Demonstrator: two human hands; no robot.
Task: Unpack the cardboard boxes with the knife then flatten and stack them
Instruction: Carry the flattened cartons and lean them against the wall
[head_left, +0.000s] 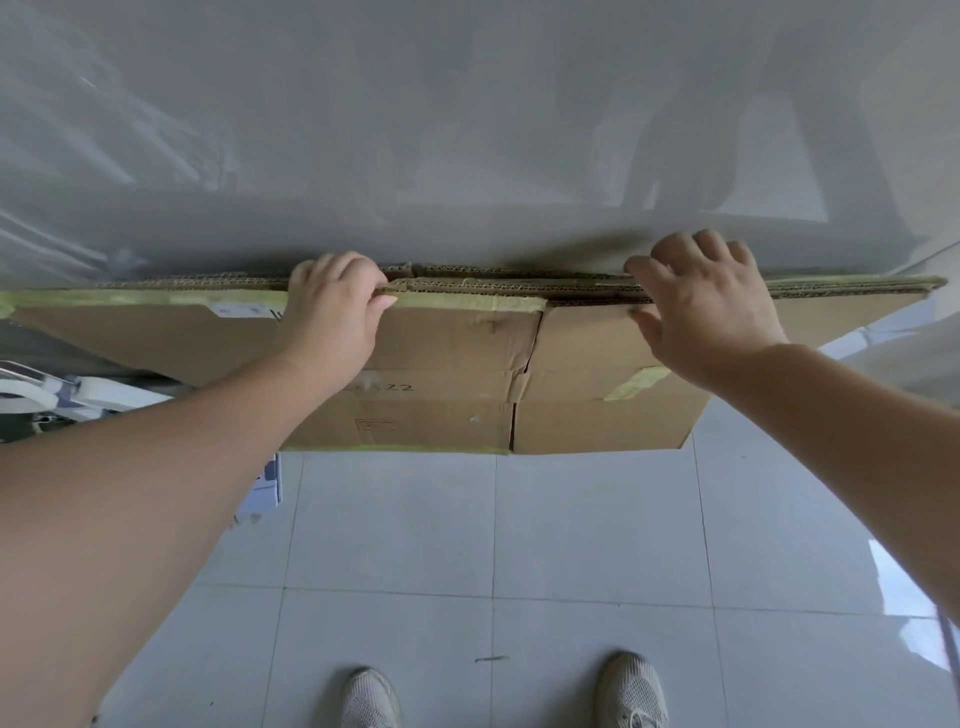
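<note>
A flattened brown cardboard box (457, 379) with yellow-green tape along its edges stands upright on the tiled floor, leaning against a grey wall. Behind it, more flattened cardboard sheets (519, 278) show only their corrugated top edges. My left hand (332, 312) grips the top edge of the front box, fingers curled over it. My right hand (706, 306) rests on the top edge further right, thumb on the front face and fingers over the stack. No knife is in view.
The glossy grey wall (467, 130) stands directly behind the stack. A white object (62, 395) and a small white-blue box (267, 483) lie at the left. Pale floor tiles (493, 545) stretch toward my two shoes (371, 699).
</note>
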